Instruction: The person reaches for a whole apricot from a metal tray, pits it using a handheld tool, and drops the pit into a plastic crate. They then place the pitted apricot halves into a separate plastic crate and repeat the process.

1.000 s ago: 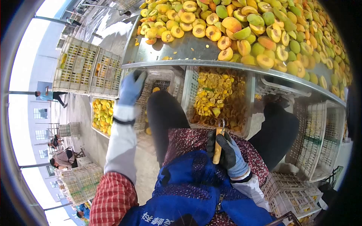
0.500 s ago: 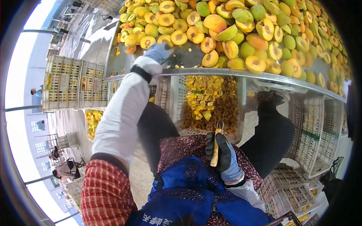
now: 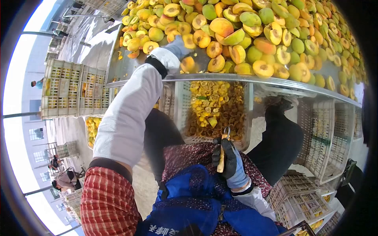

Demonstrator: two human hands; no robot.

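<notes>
My left hand (image 3: 178, 48), in a pale blue glove, is closed around a halved yellow-orange apricot (image 3: 188, 64) at the near edge of the shiny steel table (image 3: 94, 51). The heaped halved and whole apricots (image 3: 267, 35) lie beyond it on that table. Below the table's rim, my dark-gloved right hand (image 3: 229, 157) grips a wooden-handled pitting tool with a metal loop (image 3: 221, 151) over my lap, just before the white plastic crate of pits and scraps (image 3: 214, 108).

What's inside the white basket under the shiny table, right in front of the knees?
The white basket holds a heap of yellow fruit scraps and brown pits. The metal table edge covers its far end, so the rest of the heap and the bottom cannot be seen.
</notes>
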